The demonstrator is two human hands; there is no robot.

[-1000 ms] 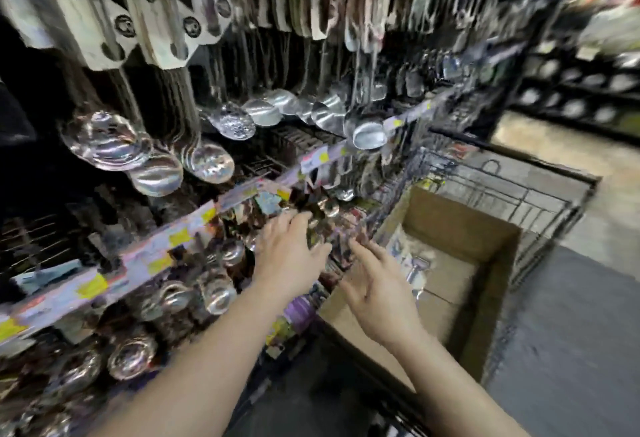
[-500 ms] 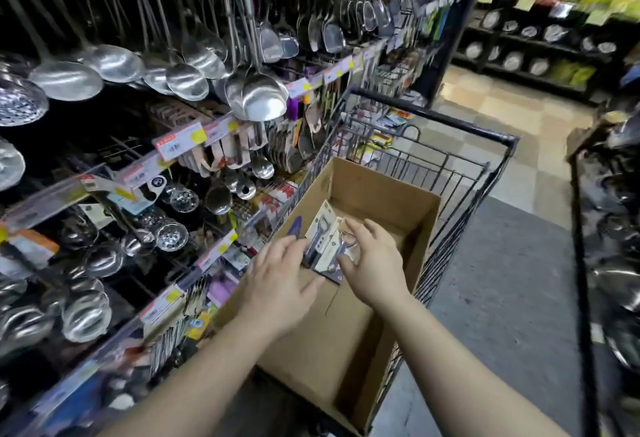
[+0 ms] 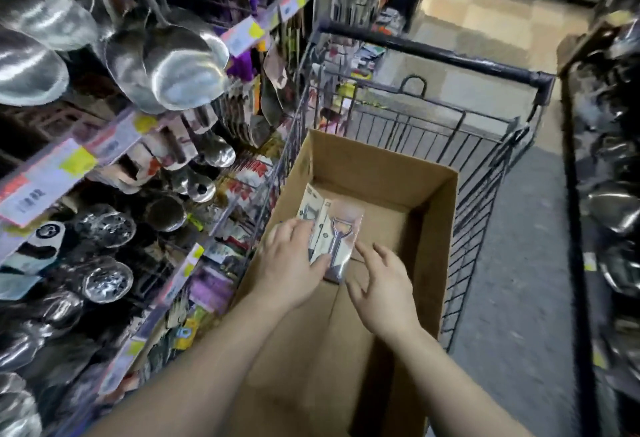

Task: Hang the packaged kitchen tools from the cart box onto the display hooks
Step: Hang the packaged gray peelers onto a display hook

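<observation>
A single head-worn wide-angle view looks forward and steeply down from close above the box (image 3: 377, 173), which fills the lower middle inside the cart (image 3: 450, 58). The view faces along the aisle, with the display (image 3: 114, 145) close along the left edge and another shelf (image 3: 609, 166) at the right edge.

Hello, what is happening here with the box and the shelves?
A person is restocking a shop display of kitchen tools. Both hands are inside the cardboard box that sits in the shopping cart. The left hand grips a few packaged tools, a peeler-like one on top. The right hand is beside them, fingers spread, holding nothing. The packets are not yet on the hooks. Ladles and strainers hang on the display to the left.
</observation>
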